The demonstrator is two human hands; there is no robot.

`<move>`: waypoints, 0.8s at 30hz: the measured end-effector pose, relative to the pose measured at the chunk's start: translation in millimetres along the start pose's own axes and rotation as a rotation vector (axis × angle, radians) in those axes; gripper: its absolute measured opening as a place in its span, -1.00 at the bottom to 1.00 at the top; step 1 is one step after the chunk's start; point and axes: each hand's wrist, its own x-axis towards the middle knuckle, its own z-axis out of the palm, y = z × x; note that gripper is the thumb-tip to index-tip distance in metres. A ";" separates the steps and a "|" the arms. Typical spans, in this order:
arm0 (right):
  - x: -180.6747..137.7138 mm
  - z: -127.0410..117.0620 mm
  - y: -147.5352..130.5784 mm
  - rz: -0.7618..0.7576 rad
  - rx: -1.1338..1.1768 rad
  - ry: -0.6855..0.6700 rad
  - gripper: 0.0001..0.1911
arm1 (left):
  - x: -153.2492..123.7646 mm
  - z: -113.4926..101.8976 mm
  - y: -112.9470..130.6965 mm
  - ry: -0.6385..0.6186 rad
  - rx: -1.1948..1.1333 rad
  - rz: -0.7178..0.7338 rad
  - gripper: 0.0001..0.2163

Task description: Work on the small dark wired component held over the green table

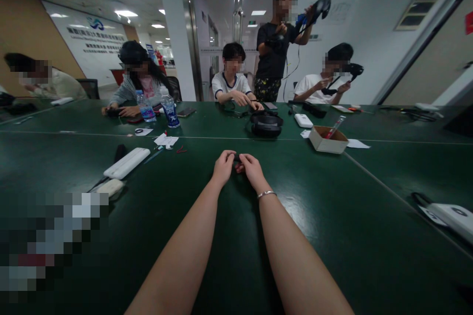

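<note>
Both my arms stretch forward over the dark green table (177, 177). My left hand (224, 167) and my right hand (251, 166) meet just above its surface, fingers closed from either side on a small dark object (237, 158). Most of that object is hidden by the fingers, so its kind does not show. A silver bracelet (266, 194) circles my right wrist. Beyond my hands, a black headset (266, 123) rests on the table.
On the left lie a white power bank (127, 163) and paper scraps (166, 140), with two bottles (170, 108) behind. An open cardboard box (328, 139) stands right of my hands; a white device (453, 219) lies far right. Several people sit or stand opposite, some handling headsets.
</note>
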 end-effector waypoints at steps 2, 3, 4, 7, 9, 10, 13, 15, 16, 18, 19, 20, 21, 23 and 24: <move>0.4 0.1 0.3 0.001 0.002 0.004 -0.63 | 0.3 0.4 0.0 0.008 0.010 0.006 -0.79; 0.5 0.0 0.5 0.000 0.002 0.005 -0.63 | 0.4 0.6 0.0 0.013 0.013 0.009 -0.79; 0.6 0.0 0.6 0.000 0.003 0.006 -0.63 | 0.5 0.8 0.1 0.015 0.013 0.011 -0.80; 0.1 -0.1 0.5 0.001 0.003 0.003 -0.63 | 0.4 1.2 -0.1 0.009 0.006 0.013 -0.80; -0.3 0.0 0.0 0.003 0.004 0.002 -0.64 | 0.2 1.3 -0.6 0.004 0.006 0.013 -0.79; -0.5 0.0 -0.3 0.005 0.004 0.003 -0.64 | 0.2 1.2 -0.9 0.003 0.007 0.016 -0.79; -0.9 0.3 -1.2 0.009 0.002 0.005 -0.63 | 0.3 0.9 -1.5 0.005 0.006 0.023 -0.79; -1.1 0.6 -1.7 0.014 0.004 0.006 -0.62 | 0.3 0.6 -1.1 0.000 0.001 0.013 -0.78; -1.2 0.7 -2.0 0.016 0.006 0.007 -0.62 | 0.1 0.4 -0.6 -0.003 -0.003 0.003 -0.78; -1.5 0.8 -2.6 0.018 0.009 0.011 -0.62 | -0.3 0.0 0.6 0.001 -0.011 -0.010 -0.77; -1.7 0.9 -2.9 0.018 0.010 0.011 -0.63 | -0.6 -0.2 1.3 0.006 -0.011 -0.011 -0.76; -1.8 0.9 -3.2 0.016 0.010 0.010 -0.63 | -0.8 -0.4 2.0 0.011 -0.006 -0.010 -0.75; -2.0 0.9 -3.5 0.015 0.010 0.010 -0.63 | -1.1 -0.5 2.7 0.013 0.002 -0.007 -0.75; -2.2 0.8 -4.0 0.016 0.007 0.008 -0.64 | -1.4 -0.6 4.1 0.013 0.013 -0.004 -0.76; -2.2 0.7 -4.1 0.017 0.007 0.008 -0.64 | -1.5 -0.6 4.7 0.010 0.012 -0.005 -0.77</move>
